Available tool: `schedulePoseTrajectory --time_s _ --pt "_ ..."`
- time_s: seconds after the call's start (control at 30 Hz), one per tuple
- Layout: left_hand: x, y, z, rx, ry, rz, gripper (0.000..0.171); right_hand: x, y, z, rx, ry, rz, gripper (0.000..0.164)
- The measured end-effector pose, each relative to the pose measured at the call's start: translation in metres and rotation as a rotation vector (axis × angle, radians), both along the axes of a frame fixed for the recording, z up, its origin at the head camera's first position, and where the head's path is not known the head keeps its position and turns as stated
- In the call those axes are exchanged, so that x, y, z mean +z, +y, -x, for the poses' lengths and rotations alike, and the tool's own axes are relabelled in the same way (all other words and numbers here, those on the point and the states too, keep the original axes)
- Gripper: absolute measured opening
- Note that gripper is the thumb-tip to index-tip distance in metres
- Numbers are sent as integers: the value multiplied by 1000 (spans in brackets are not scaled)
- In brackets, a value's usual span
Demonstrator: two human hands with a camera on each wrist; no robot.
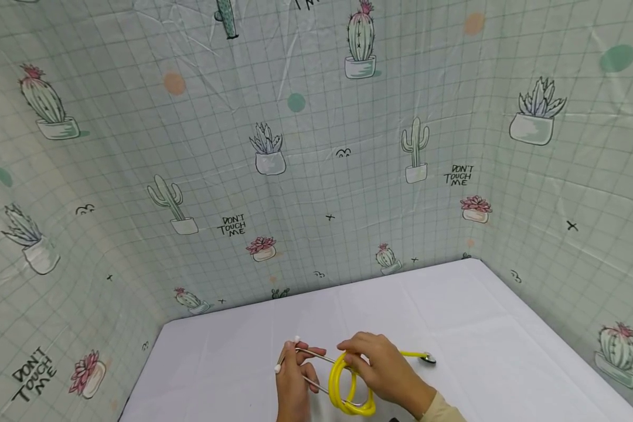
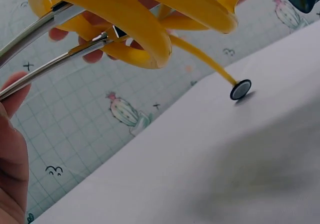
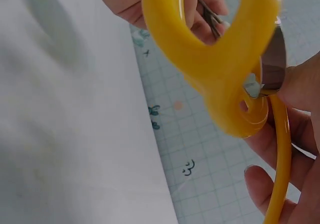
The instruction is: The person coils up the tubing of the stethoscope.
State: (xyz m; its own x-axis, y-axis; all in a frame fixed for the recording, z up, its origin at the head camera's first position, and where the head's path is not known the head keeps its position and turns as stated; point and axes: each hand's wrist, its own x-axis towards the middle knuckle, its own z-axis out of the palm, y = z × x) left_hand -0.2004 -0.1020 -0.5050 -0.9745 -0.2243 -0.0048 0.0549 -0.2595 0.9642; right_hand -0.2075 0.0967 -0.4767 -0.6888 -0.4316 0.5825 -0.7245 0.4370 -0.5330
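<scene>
A stethoscope with yellow tubing (image 1: 336, 384) is held up between both hands, its tube wound in loops around the lower end of the metal ear tubes (image 2: 55, 66). My left hand (image 1: 292, 381) grips those ear tubes near the white ear tips (image 1: 277, 368). Across the coil, my right hand (image 1: 382, 366) pinches the yellow tubing at the top of the loops; the right wrist view shows the tube (image 3: 281, 159) running down past its fingers. From there a free length ends in a round chest piece (image 1: 428, 358), seen dark-rimmed just over the white table in the left wrist view.
A white-covered table (image 1: 232, 346) lies under the hands. Pale green cloth walls (image 1: 316, 187) printed with cacti and a grid stand along its back and sides. A small dark thing (image 1: 394, 419) shows at the bottom edge of the head view.
</scene>
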Motion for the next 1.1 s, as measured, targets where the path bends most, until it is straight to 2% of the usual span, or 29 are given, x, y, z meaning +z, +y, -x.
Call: schedulePoseTrajectory --time_s 0.17,0.37,0.57,0.87,1.1 --pt "-1 -1 0 0 -6 -8 43 -3 0 0 -18 -62 1 9" --pt "-1 0 -1 6 2 -33 50 -11 0 2 -1 -78 34 13" --pt "1 -1 -2 -21 35 -77 49 -16 1 2 28 -87 59 16" --pt "5 -2 -3 -31 38 -126 44 -22 5 3 85 -206 105 21" --pt "7 -2 -1 -7 39 -174 43 -30 1 4 46 -232 126 26"
